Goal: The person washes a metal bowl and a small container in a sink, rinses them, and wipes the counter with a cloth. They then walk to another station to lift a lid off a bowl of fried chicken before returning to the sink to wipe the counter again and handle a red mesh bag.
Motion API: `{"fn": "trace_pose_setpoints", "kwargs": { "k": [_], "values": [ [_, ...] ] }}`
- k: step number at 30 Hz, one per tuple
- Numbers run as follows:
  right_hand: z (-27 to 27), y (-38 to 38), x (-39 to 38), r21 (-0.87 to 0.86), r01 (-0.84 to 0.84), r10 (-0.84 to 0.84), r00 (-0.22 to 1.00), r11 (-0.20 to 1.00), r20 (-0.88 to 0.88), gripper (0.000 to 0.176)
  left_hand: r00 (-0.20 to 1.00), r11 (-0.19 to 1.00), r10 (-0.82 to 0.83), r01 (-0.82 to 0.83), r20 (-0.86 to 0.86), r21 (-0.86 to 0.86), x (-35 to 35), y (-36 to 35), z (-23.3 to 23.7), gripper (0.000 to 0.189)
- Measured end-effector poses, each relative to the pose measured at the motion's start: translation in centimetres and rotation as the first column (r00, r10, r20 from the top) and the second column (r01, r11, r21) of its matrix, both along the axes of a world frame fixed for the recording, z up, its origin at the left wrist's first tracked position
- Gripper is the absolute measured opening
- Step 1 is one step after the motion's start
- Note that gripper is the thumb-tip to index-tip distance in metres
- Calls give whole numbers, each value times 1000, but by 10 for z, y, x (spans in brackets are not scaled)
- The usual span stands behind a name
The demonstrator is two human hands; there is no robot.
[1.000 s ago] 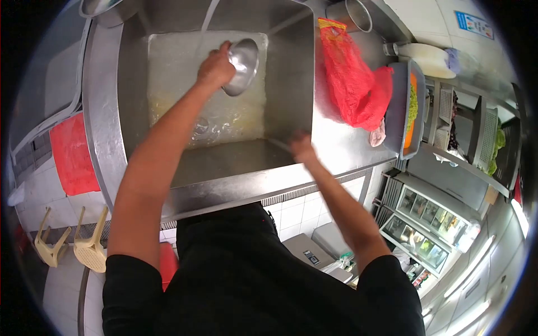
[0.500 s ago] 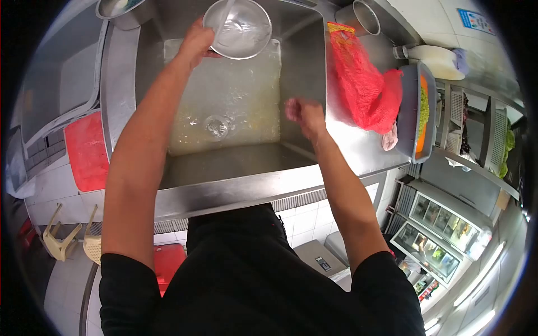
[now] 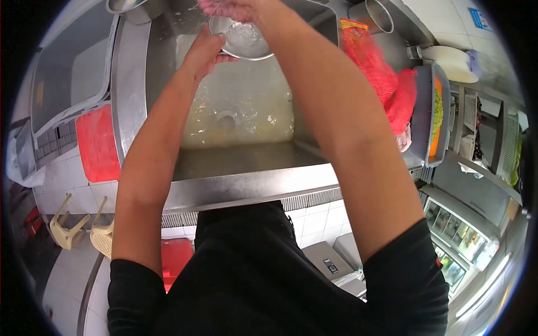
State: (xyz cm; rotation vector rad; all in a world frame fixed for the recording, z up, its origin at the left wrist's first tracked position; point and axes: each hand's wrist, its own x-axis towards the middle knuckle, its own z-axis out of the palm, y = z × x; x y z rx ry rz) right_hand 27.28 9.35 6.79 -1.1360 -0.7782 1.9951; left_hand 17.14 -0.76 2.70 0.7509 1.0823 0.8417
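Observation:
My left hand (image 3: 206,51) grips the near left rim of a shiny metal bowl (image 3: 253,45), held over the far part of a steel sink (image 3: 241,157). Water sits in the bowl and splashes at its left side. At the top edge of the view, my right hand (image 3: 231,8) reaches above the bowl with its fingers stretched out to the left, wet and partly cut off. It holds nothing that I can see. My right forearm crosses over the sink and hides part of the bowl. Shallow, cloudy water covers the sink bottom around a round drain (image 3: 227,120).
A red mesh bag (image 3: 372,67) lies on the right counter beside a metal pot (image 3: 378,15) and a grey tub (image 3: 424,117). Another metal pot (image 3: 134,11) stands at the far left. Left of the sink are a grey bin (image 3: 70,73) and a red stool (image 3: 98,144).
My right hand has swung from the sink's right side up and left to above the bowl. Still in my left hand, the bowl is slightly further right in view.

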Motion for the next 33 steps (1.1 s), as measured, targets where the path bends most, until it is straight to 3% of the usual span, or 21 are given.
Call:
{"fn": "trace_pose_setpoints", "kwargs": {
  "k": [2, 3, 5, 6, 8, 10, 12, 14, 16, 17, 19, 21, 23, 25, 26, 27, 28, 29, 30, 32, 33],
  "values": [
    [22, 4, 2, 76, -116, 102, 980, 990, 169, 23, 1000, 1000, 22, -22, 14, 19, -4, 4, -3, 52],
    [26, 3, 9, 82, -125, 123, 992, 989, 35, 23, 1000, 1000, -11, 11, 18, 12, -7, 7, -5, 56],
    [38, -4, 25, 100, -167, 150, 976, 981, 156, 23, 999, 999, -42, 42, 29, 9, -5, 6, -2, 59],
    [44, -8, 29, 114, -207, 170, 949, 972, 267, 22, 991, 991, -131, 131, -26, 2, -1, 1, 1, 63],
    [35, -5, 39, 96, -237, 199, 934, 967, 298, 21, 972, 975, -220, 220, -80, -8, 13, -6, 4, 67],
    [21, -7, 46, 73, -260, 224, 919, 963, 325, 21, 870, 901, -434, 424, -236, -92, 42, -16, 1, 71],
    [15, -15, 46, 94, -230, 172, 894, 969, 413, 21, 778, 820, -559, 569, -287, -54, 72, -43, 10, 69],
    [15, -24, 46, 107, -262, 173, 840, 959, 514, 21, 508, 631, -645, 776, -571, -23, 103, -74, 4, 68],
    [12, -25, 47, 117, -296, 167, 776, 948, 608, 22, 455, 421, -379, 860, -806, 287, 117, -124, -40, 64],
    [5, -23, 49, 98, -307, 176, 747, 947, 641, 23, 451, 418, -381, 863, -807, 285, 111, -135, -45, 64],
    [0, -24, 50, 81, -306, 177, 724, 949, 667, 23, 287, 134, -427, 958, -858, 254, 83, -147, -59, 57],
    [0, -32, 47, 191, -294, 133, 802, 936, 582, 25, -3, 31, -347, 999, -938, -15, 48, -126, -57, 53],
    [10, -38, 33, 163, -259, 144, 848, 952, 511, 26, -189, 121, -334, 963, -923, -241, 16, -79, -58, 45],
    [17, -35, 20, 134, -239, 161, 889, 962, 430, 27, -36, 332, -181, 939, -983, -95, -17, -32, -61, 40],
    [21, -33, 18, 66, -417, 376, 869, 907, 320, 29, 10, 451, -76, 892, -997, -25, -23, -14, -50, 37],
    [24, -31, 18, 22, -587, 572, 796, 809, 199, 30, 316, 328, 253, 861, -914, 388, -42, 14, -82, 36],
    [27, -30, 18, 27, -592, 577, 793, 805, 195, 30, 319, 239, 424, 863, -848, 444, -44, 33, -80, 36],
    [30, -28, 20, 33, -420, 391, 869, 907, 304, 29, 324, 141, 578, 864, -749, 483, -43, 46, -69, 36],
    [33, -27, 24, 62, -232, 188, 894, 971, 407, 29, 318, 147, 582, 864, -749, 481, -33, 52, -43, 36],
    [39, -22, 33, 90, -221, 181, 927, 971, 327, 29, -101, 525, 95, 850, -990, -36, -9, 64, 2, 37],
    [40, -19, 35, 112, -202, 170, 954, 973, 247, 29, -106, 529, 97, 848, -990, -39, -12, 72, -19, 37]
  ]
}}
